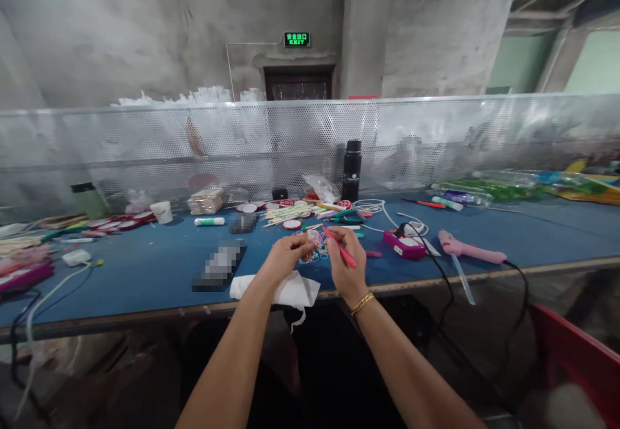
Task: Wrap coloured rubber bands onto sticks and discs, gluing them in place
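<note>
found a slim pink pen-shaped tool [341,248] grasped in the bent fingers of the right hand [349,277], above the blue desk [145,287], toward its near edge. noted its long axis slanting from near right to far left, with the far end just right of the left hand [285,258]. judged the right hand the nearer one, wrapped about the shaft. saw the left thumb and forefinger drawn close together beside a clump of tiny coloured loops [318,240], between both hands; could not tell the content of that pinch, if any.

traced the near edge beneath both forearms, with a crumpled white cloth [290,292] partly over it, under the left wrist. saw a pixelated dark slab [220,266] left of the cloth, and blue top farther left. saw a strip of blue top rightward too, up to a magenta box [404,245], then a pink glue gun [477,252] near that edge. met clutter toward the far edge: wooden sticks [285,212] and a black flask [352,174].
</note>
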### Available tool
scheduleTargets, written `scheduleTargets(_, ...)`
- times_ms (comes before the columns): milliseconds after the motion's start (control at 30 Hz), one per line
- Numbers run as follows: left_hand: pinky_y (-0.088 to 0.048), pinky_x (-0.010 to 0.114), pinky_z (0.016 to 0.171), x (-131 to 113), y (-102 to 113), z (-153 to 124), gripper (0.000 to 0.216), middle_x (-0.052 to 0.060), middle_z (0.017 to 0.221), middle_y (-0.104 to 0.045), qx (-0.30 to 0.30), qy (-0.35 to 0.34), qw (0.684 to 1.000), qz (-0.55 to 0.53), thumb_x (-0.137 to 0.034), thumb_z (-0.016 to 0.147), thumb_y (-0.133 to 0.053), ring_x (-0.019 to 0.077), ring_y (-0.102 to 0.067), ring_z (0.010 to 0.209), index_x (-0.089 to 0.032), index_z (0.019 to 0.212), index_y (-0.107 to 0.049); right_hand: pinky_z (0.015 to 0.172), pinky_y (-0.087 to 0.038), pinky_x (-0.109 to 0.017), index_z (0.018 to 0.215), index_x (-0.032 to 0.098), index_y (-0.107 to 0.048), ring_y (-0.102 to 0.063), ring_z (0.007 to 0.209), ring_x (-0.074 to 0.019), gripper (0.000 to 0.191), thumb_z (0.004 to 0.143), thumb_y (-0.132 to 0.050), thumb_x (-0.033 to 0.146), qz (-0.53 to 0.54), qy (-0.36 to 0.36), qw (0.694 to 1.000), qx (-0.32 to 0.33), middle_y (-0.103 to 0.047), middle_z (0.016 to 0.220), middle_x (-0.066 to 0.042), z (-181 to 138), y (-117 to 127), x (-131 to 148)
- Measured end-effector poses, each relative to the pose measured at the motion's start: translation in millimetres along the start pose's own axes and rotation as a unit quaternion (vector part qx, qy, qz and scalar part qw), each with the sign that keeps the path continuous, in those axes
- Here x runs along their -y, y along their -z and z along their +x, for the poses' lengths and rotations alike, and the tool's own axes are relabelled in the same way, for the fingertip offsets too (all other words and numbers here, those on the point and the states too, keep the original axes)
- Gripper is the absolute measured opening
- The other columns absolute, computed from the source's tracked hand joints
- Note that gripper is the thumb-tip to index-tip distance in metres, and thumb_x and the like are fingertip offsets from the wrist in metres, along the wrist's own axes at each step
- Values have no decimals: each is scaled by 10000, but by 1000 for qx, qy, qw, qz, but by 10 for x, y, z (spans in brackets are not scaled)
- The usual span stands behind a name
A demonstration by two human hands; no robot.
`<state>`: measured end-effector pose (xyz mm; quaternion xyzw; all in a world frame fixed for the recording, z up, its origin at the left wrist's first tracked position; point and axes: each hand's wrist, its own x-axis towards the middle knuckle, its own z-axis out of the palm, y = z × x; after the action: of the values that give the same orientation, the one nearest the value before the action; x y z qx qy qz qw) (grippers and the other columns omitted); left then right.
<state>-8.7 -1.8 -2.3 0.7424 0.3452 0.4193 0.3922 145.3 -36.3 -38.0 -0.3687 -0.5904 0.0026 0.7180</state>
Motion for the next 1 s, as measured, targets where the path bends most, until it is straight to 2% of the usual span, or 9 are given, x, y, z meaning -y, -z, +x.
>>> scheduleTargets(133, -306, 241, 524, -3, 6, 3, 330, -5, 608, -564, -6, -4, 1000, 16, -461, 774, -651, 103, -432, 548, -156, 652, -616, 858, -501, -371, 1074, 223, -627, -640, 935, -206, 198, 959, -498, 319, 2, -10, 1000, -2, -682, 1035, -69, 2, -25, -49)
scheduleTargets(333, -424, 244, 571, -13, -21, 26, 343, 33, 682, -643, -25, 54, 998, -19, -490, 685, -721, 140, -558, 628, -155, 688, -646, 901, -483, -382, 1078, 241, -670, -641, 956, -204, 249, 971, -449, 283, 26, 24, 999, 28, -705, 1042, -58, 0, -2, -24)
scheduleTargets(433, -422, 242, 560, 6, -19, 40, 351, 38, 673, -646, -15, 55, 998, -2, -496, 691, -714, 141, -561, 613, -150, 675, -656, 846, -501, -361, 1085, 224, -630, -635, 913, -198, 207, 935, -502, 288, 10, -4, 1000, 8, -679, 1026, -61, -8, -12, -33)
scheduleTargets(533, -366, 226, 509, 38, -5, 46, 324, 14, 619, -614, -13, 24, 999, 37, -474, 733, -678, 120, -514, 552, -156, 676, -666, 761, -509, -337, 993, 212, -607, -613, 799, -179, 132, 902, -548, 289, 10, -16, 1000, -21, -646, 908, -42, -14, -21, -52)
scheduleTargets(600, -362, 225, 507, 54, 0, 44, 317, 8, 614, -616, -15, 15, 999, 41, -470, 754, -660, 115, -509, 540, -161, 685, -665, 772, -507, -347, 934, 219, -618, -610, 791, -181, 93, 901, -553, 276, 7, 6, 1000, -19, -649, 863, -37, -16, -23, -53)
scheduleTargets(733, -415, 241, 540, 58, -14, 36, 371, 18, 610, -634, -9, 38, 999, 3, -521, 727, -683, 122, -536, 530, -158, 668, -636, 828, -503, -389, 943, 231, -640, -629, 854, -205, 89, 876, -582, 230, -11, 79, 997, -12, -684, 882, -45, -24, -18, -11)
scheduleTargets(833, -426, 247, 535, 56, -30, 33, 408, 24, 597, -640, -5, 45, 999, -17, -548, 697, -711, 125, -547, 516, -153, 657, -616, 825, -495, -397, 880, 228, -625, -624, 800, -200, 57, 871, -572, 212, -30, 106, 994, -8, -671, 815, -33, -36, -21, 25)
scheduleTargets(1000, -421, 236, 504, 44, -52, 30, 402, 20, 590, -641, 12, 54, 998, -43, -544, 723, -705, 122, -555, 505, -158, 681, -602, 734, -489, -360, 793, 224, -575, -596, 752, -196, 79, 868, -572, 248, -53, 59, 996, -30, -618, 761, -29, -50, -46, 12)
